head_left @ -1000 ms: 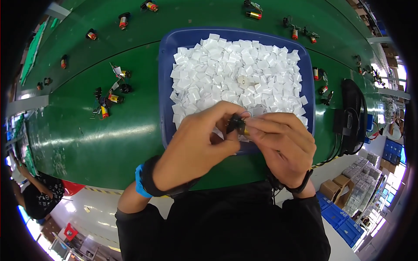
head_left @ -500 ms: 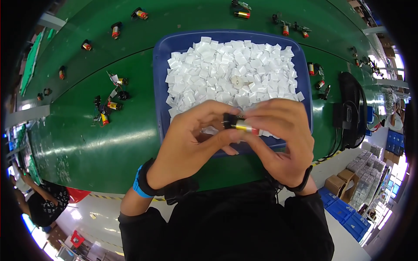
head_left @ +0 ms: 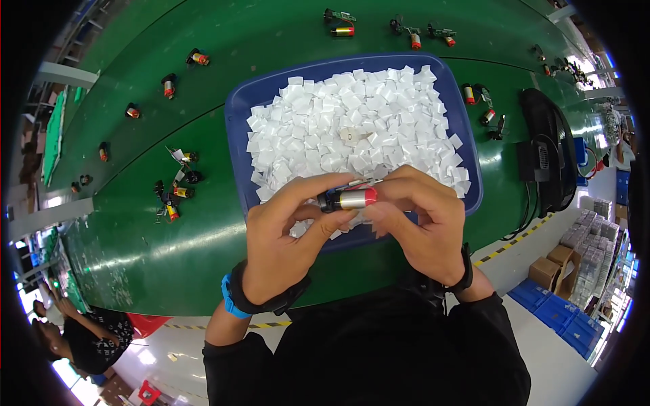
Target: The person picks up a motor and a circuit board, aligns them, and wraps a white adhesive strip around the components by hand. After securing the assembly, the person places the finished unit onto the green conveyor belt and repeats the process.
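Note:
Between my two hands, above the near part of a blue tray (head_left: 472, 159), is a small cylindrical battery assembly (head_left: 357, 198). It has a red end, a silver middle, a yellow band and a black end piece, and what looks like a thin circuit board runs along its far side. My left hand (head_left: 279, 227) pinches the black end with thumb and fingers. My right hand (head_left: 430, 227) has its thumb and fingertips closed at the red end. Beneath both hands, many small white square pieces (head_left: 325, 122) fill the tray; a beige piece (head_left: 352, 135) lies among them.
Similar battery assemblies lie on the green table (head_left: 169, 250): a cluster (head_left: 168, 199) at left, a row along the far side, and several (head_left: 487, 116) right of the tray. A black case (head_left: 545, 128) with cables stands at far right. Another person (head_left: 95, 331) is at lower left.
The view has shifted a little. The battery assembly has turned so its silver side and red end show more plainly, and my right fingers have drawn back toward the red end.

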A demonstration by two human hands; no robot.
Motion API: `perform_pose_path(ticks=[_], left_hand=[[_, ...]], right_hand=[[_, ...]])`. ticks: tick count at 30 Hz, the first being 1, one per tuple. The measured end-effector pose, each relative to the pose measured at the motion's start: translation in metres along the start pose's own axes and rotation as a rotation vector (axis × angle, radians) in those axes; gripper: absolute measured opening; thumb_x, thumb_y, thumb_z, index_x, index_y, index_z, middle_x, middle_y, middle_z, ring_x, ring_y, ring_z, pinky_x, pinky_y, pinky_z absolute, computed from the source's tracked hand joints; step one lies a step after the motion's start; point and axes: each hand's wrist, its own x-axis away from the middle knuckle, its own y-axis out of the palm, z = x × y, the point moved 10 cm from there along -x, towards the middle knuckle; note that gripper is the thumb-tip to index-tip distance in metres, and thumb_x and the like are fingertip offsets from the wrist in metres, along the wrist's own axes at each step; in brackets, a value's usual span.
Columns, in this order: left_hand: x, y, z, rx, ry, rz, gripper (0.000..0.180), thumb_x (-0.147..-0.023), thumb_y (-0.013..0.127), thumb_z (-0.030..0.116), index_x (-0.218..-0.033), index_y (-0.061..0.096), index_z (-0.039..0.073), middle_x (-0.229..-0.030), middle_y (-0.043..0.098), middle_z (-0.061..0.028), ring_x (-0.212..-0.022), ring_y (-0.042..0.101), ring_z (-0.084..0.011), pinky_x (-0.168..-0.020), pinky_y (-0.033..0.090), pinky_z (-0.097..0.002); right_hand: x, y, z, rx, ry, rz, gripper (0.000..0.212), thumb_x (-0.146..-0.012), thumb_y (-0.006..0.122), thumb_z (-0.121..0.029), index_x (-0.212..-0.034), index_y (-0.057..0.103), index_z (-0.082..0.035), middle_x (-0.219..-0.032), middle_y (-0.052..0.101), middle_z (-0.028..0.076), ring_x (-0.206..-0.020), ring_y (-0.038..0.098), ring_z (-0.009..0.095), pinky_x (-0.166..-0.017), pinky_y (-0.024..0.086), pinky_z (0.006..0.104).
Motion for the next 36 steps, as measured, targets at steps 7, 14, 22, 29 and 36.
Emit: perform_pose_path(ticks=[7,14,22,29,36], left_hand=[[0.002,0.005,0.023,-0.270,0.231,0.010,0.034,-0.081,0.074,-0.004,-0.114,0.067,0.001,-0.105,0.071,-0.0130,-0.084,0.067,-0.0190,-0.068,0.057,-0.0263],[-0.007,0.019,0.039,-0.435,0.329,0.009,0.034,-0.079,0.073,-0.006,-0.113,0.068,0.001,-0.103,0.072,-0.0127,-0.084,0.067,-0.0202,-0.066,0.057,-0.0265],[-0.021,0.041,0.049,-0.459,0.347,-0.026,0.037,-0.077,0.074,-0.009,-0.112,0.068,0.000,-0.104,0.072,-0.0132,-0.082,0.066,-0.0198,-0.065,0.056,-0.0261],[-0.018,0.054,0.059,-0.644,0.420,-0.066,0.041,-0.072,0.074,-0.012,-0.111,0.071,0.001,-0.104,0.071,-0.0119,-0.083,0.067,-0.0199,-0.069,0.055,-0.0268],[-0.004,0.052,0.064,-0.737,0.579,-0.019,0.045,-0.069,0.071,-0.016,-0.110,0.072,0.004,-0.102,0.069,-0.0104,-0.084,0.067,-0.0211,-0.069,0.054,-0.0274]], right_hand=[[0.003,0.004,0.009,-0.131,0.101,-0.071,0.009,-0.090,0.067,0.001,-0.096,0.065,0.007,-0.087,0.063,0.012,-0.063,0.066,0.015,-0.053,0.050,0.0223],[0.005,-0.001,0.017,-0.265,0.209,-0.094,0.011,-0.095,0.061,-0.002,-0.101,0.064,0.007,-0.089,0.062,0.012,-0.065,0.066,0.015,-0.055,0.054,0.0247],[0.005,-0.016,0.023,-0.569,0.199,-0.008,0.017,-0.100,0.055,-0.008,-0.106,0.063,0.006,-0.093,0.063,0.010,-0.068,0.066,0.015,-0.060,0.058,0.0274],[0.008,-0.025,0.029,-0.508,0.266,-0.025,0.021,-0.098,0.059,-0.008,-0.114,0.063,0.006,-0.091,0.067,0.010,-0.074,0.067,0.014,-0.062,0.061,0.0292],[0.011,-0.013,0.035,-0.621,0.292,-0.045,0.024,-0.097,0.060,-0.009,-0.118,0.062,0.005,-0.091,0.068,0.010,-0.075,0.066,0.013,-0.063,0.061,0.0296]])
